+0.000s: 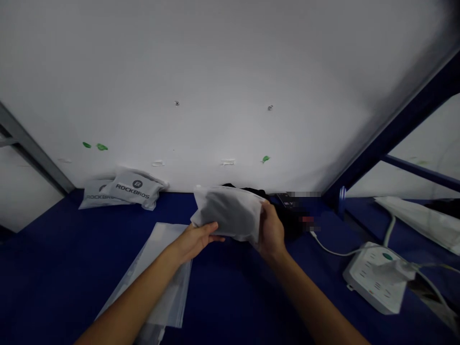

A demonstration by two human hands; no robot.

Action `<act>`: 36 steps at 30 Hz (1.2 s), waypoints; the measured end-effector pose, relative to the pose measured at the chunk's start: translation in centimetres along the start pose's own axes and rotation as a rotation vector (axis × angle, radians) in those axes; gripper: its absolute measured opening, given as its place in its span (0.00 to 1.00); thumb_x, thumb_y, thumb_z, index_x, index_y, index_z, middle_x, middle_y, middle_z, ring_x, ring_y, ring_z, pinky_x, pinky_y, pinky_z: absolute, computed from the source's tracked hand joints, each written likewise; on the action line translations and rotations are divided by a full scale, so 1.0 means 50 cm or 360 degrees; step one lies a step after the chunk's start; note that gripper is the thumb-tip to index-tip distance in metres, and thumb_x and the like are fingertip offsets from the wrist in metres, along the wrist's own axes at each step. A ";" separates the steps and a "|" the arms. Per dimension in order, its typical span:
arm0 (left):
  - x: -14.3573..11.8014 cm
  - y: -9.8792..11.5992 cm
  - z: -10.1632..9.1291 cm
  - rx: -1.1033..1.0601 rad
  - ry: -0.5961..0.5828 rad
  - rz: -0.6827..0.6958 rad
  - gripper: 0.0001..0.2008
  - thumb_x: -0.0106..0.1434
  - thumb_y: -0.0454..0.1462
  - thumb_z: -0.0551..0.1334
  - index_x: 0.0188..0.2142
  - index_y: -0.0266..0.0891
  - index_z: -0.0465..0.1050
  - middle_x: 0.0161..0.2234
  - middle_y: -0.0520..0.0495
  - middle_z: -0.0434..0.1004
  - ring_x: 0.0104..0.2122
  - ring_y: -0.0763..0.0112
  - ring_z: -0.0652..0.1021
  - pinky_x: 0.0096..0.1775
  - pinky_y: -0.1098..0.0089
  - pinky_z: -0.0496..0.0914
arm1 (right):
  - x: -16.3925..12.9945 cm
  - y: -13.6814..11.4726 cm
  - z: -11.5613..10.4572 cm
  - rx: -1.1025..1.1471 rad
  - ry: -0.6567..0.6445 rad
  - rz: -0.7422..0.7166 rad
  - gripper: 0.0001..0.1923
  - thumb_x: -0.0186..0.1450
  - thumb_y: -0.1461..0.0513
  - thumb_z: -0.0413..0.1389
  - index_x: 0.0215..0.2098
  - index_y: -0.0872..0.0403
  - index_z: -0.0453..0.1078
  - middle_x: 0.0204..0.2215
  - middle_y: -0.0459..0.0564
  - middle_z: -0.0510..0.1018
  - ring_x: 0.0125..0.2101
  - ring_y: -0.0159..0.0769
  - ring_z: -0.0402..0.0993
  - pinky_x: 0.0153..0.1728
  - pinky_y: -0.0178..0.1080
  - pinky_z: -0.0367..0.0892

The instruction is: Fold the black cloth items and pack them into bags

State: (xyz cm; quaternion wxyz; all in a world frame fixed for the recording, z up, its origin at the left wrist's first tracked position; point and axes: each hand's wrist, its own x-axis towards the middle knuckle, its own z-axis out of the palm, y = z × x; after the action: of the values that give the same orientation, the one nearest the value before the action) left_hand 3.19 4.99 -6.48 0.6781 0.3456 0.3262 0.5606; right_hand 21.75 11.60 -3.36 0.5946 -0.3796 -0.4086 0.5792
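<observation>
Between my two hands is a frosted plastic bag (230, 213) with something dark inside, raised above the blue surface. My left hand (196, 241) grips its lower left corner, thumb on the front face. At the right edge, my right hand (272, 230) has its fingers closed round the bag, partly hidden behind it. Flat frosted zip bags (163, 244) lie beneath my left forearm. Some black cloth (289, 223) rests behind and to the right of the held bag.
Two filled ROCKBROS bags (132, 188) lean against the white wall at the back left. To the right sits a white power strip (379, 278) with a plug and cables. A phone (287, 200) lies near the wall. Blue metal bars (391, 120) frame the right side.
</observation>
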 end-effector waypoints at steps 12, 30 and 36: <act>0.017 0.039 0.000 -0.0208 0.0664 0.0267 0.21 0.62 0.46 0.67 0.52 0.41 0.73 0.52 0.42 0.79 0.52 0.56 0.78 0.52 0.61 0.74 | -0.027 -0.012 -0.007 -0.0878 -0.1119 -0.0299 0.13 0.71 0.59 0.47 0.41 0.52 0.73 0.33 0.46 0.72 0.32 0.34 0.67 0.35 0.37 0.64; -0.008 -0.004 -0.007 0.1456 0.0482 0.0692 0.21 0.70 0.50 0.54 0.50 0.39 0.74 0.43 0.43 0.80 0.46 0.58 0.77 0.53 0.64 0.66 | 0.007 0.035 -0.026 -0.0696 -0.1200 -0.0056 0.24 0.60 0.55 0.64 0.53 0.55 0.73 0.48 0.54 0.79 0.48 0.47 0.74 0.53 0.49 0.67; 0.009 0.026 -0.013 0.1328 0.0820 0.0718 0.22 0.68 0.52 0.54 0.38 0.38 0.77 0.30 0.50 0.77 0.36 0.63 0.76 0.39 0.70 0.67 | 0.005 0.026 -0.028 -0.0529 -0.1027 0.0009 0.23 0.60 0.55 0.65 0.53 0.52 0.72 0.46 0.51 0.79 0.48 0.45 0.74 0.52 0.46 0.67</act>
State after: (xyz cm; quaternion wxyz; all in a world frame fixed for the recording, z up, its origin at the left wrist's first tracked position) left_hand 2.04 5.66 -5.76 0.2440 0.4983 0.5946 0.5819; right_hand 22.56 11.95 -5.06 0.3637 -0.2699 -0.6627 0.5965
